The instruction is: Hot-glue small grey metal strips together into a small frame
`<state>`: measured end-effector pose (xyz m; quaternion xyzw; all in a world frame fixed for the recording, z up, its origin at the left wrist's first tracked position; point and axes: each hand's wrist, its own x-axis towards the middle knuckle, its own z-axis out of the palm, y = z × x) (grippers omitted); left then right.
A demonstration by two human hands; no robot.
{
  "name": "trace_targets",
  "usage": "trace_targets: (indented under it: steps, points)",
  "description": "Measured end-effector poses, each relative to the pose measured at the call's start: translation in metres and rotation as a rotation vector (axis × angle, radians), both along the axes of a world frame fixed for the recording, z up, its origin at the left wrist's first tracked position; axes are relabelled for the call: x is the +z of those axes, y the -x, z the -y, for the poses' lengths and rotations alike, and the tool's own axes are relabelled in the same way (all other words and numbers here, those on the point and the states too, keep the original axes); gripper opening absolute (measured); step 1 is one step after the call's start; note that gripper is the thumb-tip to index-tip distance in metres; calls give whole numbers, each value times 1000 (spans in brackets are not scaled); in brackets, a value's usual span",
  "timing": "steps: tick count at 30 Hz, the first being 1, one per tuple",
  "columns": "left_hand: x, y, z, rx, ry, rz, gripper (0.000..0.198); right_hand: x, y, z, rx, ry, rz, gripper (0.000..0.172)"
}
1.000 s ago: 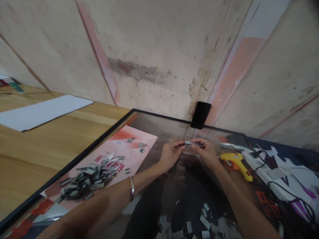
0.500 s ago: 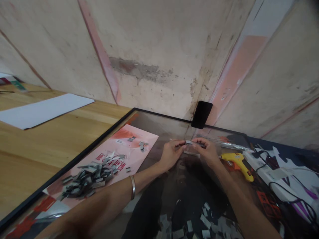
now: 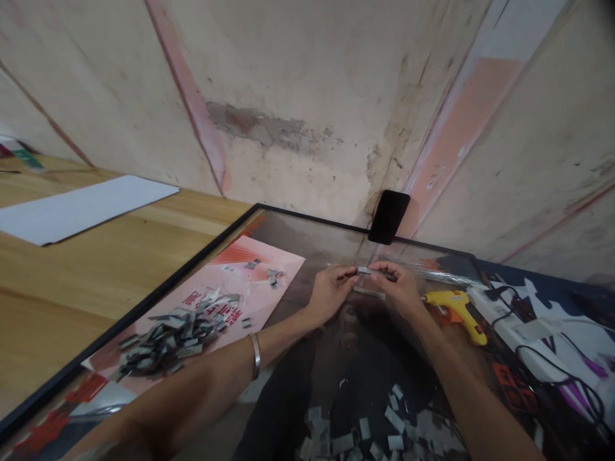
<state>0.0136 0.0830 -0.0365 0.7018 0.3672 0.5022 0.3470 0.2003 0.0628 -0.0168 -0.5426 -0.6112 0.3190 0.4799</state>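
Note:
Both hands meet over the glossy dark tabletop (image 3: 298, 230), fingertips close together. Between them is a small grey piece (image 3: 364, 271). My left hand (image 3: 331, 291) pinches its left end with thumb and fingers. My right hand (image 3: 400, 288) has its fingers closed at the right end, where a dark slim part shows under the fingers. Just below the fingertips a thin light strip (image 3: 369, 292) lies on the surface. On a pink printed sheet (image 3: 276, 256) at the left is a heap of small grey pieces (image 3: 168, 339). More light grey pieces (image 3: 394, 419) are scattered near the front edge.
A yellow glue gun (image 3: 456, 307) lies right of my right hand, beside a white power strip (image 3: 509, 330) with tangled cables. A black phone (image 3: 389, 218) leans at the wall. White paper (image 3: 91, 208) rests on the wooden surface at the left.
The view has shifted slightly, so the scene sits a little higher. Both hands keep nearly the same pose around the small grey piece.

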Motion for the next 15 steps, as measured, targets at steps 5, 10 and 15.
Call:
trace_targets:
  steps: [5,10,15]
  points:
    - [-3,0,-1,0,-7,5,21,-1,0,-1,-7,-5,1,26]
    - [-4,0,-2,2,-20,5,20,0,-1,0,2,0,0,25]
    - [-3,0,-2,2,-32,-22,20,0,0,0,-6,0,8,26]
